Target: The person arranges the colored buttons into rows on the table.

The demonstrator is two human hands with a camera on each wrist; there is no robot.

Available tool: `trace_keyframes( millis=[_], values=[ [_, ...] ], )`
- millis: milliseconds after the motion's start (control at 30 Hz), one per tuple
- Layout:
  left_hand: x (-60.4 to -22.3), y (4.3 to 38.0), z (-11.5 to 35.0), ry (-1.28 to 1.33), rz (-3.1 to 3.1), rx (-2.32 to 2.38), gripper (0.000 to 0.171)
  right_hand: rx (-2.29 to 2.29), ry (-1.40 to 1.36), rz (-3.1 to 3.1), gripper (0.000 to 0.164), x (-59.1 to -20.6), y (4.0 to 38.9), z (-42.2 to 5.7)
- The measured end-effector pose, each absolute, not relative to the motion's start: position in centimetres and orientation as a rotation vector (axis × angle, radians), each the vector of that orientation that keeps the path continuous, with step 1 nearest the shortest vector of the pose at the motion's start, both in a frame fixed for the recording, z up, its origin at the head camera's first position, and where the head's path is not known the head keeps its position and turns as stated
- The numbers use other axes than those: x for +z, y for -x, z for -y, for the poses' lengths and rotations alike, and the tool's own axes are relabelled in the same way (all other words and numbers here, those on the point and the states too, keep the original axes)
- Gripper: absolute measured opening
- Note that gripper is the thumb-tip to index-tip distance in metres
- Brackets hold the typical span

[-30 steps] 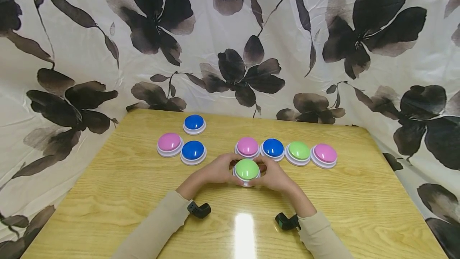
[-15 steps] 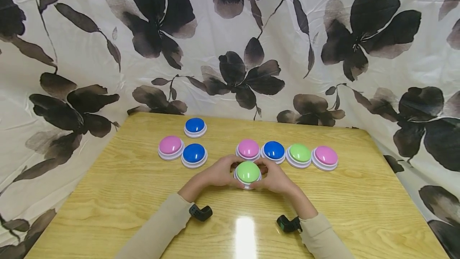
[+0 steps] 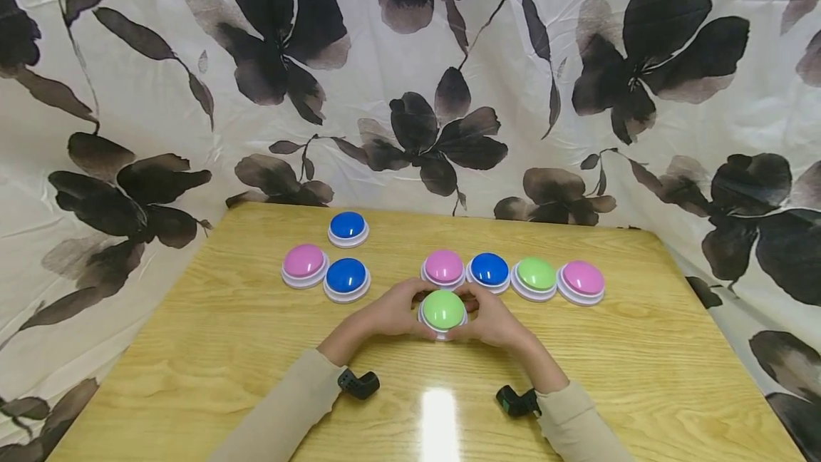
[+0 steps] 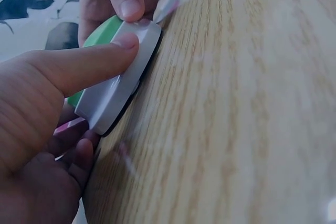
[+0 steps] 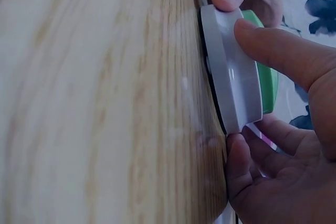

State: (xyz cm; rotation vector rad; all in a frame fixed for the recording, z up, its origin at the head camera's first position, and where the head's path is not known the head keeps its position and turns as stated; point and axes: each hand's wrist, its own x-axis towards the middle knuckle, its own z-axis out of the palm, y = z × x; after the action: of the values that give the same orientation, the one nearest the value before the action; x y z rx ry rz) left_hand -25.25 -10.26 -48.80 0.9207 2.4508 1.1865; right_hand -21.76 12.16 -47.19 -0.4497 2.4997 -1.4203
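A green push button (image 3: 442,310) with a white base sits between both hands, in front of the row of buttons. My left hand (image 3: 399,310) grips its left side, thumb on the near edge of the base and fingers curled behind. From the other side my right hand (image 3: 485,316) holds it the same way. In the left wrist view the white base (image 4: 113,93) stands close over the wood, its dark underside edge showing. The right wrist view shows the thumb (image 5: 273,43) pressed on the base near the green dome (image 5: 268,85). Just behind is a pink button (image 3: 444,267).
Right of that pink button, a blue button (image 3: 489,270), another green button (image 3: 535,276) and a second pink button (image 3: 581,281) continue the row. To the left stand a pink button (image 3: 304,264) and two blue buttons (image 3: 347,276). A floral cloth (image 3: 410,55) hangs behind the table (image 3: 256,348).
The whole head view has shifted down slightly. Both hands keep their grip on the green button, which stays in the same place among the others.
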Motion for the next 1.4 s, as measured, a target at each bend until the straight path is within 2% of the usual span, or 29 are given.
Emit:
trace_keyframes(
  millis=[633, 800, 900, 1167, 1400],
  values=[
    [-48.4, 24.3, 10.6, -0.922, -2.454, 1.183, 0.079, -1.409, 0.509, -2.491, 0.067, -47.2, 21.4, -12.1],
    [-46.8, 24.0, 11.9, -0.885, -2.466, 1.129, 0.078, -1.363, 0.488, -2.534, 0.07, -46.4, 21.0, -12.0],
    [-45.2, 23.8, 13.3, -0.811, -2.498, 1.12, 0.072, -1.356, 0.455, -2.567, 0.069, -45.2, 20.5, -12.0],
    [-43.2, 24.1, 17.7, -0.747, -2.618, 1.072, 0.054, -1.407, 0.65, -2.508, 0.05, -42.6, 19.6, -12.1],
    [-42.8, 24.7, 21.0, -0.75, -2.77, 0.882, 0.056, -1.388, 0.739, -2.469, 0.042, -41.7, 18.8, -11.3]
  ],
)
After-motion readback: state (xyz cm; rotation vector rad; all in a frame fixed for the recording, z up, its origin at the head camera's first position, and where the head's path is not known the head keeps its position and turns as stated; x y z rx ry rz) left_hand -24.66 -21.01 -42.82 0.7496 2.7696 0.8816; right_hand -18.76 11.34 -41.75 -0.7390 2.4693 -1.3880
